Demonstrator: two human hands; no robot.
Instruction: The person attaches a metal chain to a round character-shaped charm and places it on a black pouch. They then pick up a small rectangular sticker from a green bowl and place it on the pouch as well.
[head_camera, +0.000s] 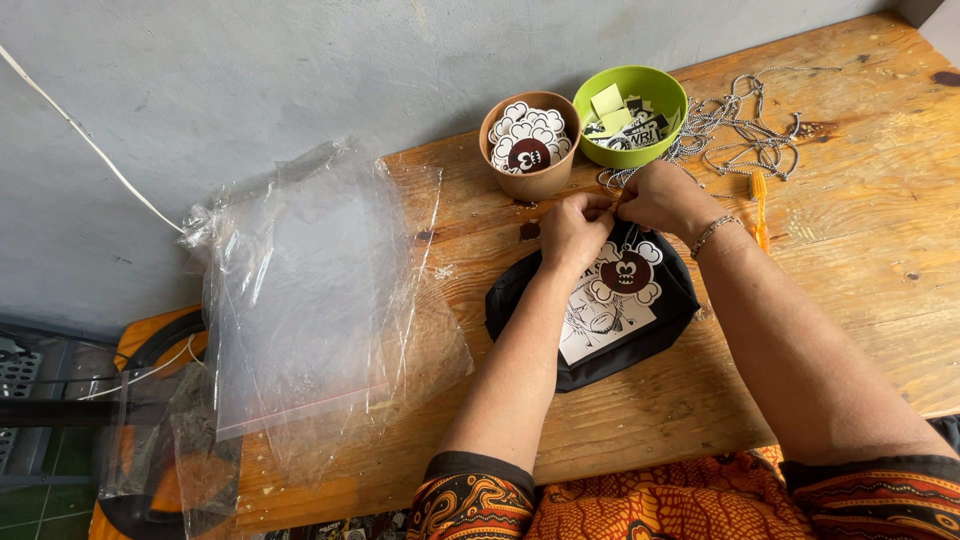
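Both hands meeting just above the black pouch (590, 320), mid-counter (860, 260). Left hand (572, 232) w/ fingertips pressed together, pinching something tiny at the pouch's top edge; right hand (668, 198) likewise pinched shut, thumb against forefinger, bracelet (712, 234) on the wrist. Looks like a ball-chain end being worked through the cloud-shaped tag (627, 272) lying on the pouch, but the pinch point is too small to tell for sure. White printed card (598, 325) resting on the pouch just below the tag. Risks, as judged: chain end slipping out of the pinch, since the grip is fingertip-only and the link is tiny; could vanish into the loose pile of ball chains (745, 130) just behind the right hand & snag there. Right forearm hovering near the orange-handled tool (760, 205), so a wrist shift could knock it. Brown cup of tags (529, 145) and green bowl of stickers (632, 115) close behind the knuckles; a forward jerk could tip either, cup esp. Stack of clear plastic bags (305, 290) overhanging the counter's left edge, prone to sliding off if nudged by the left elbow. Card & tag unsecured on slick fabric, apt to shift if the pouch gets tugged.
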